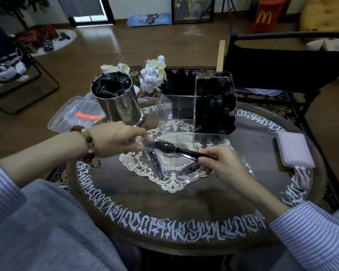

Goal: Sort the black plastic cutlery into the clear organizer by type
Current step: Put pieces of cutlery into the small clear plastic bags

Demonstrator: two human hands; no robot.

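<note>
The right hand [219, 161] pinches the handle of a black spoon [176, 149]. The left hand [117, 139] pinches the clear wrapper [145, 142] over the bowl. Both are held above the doily [145, 169] at the table's [184, 208] centre. The organizer [196, 106] stands at the far edge, spoons front right.

Risk: a snagged wrapper may flick the spoon loose, or drag the wrapped pieces beneath. A steel canister [117, 98] stands far left; wood flooring lies beyond.
</note>
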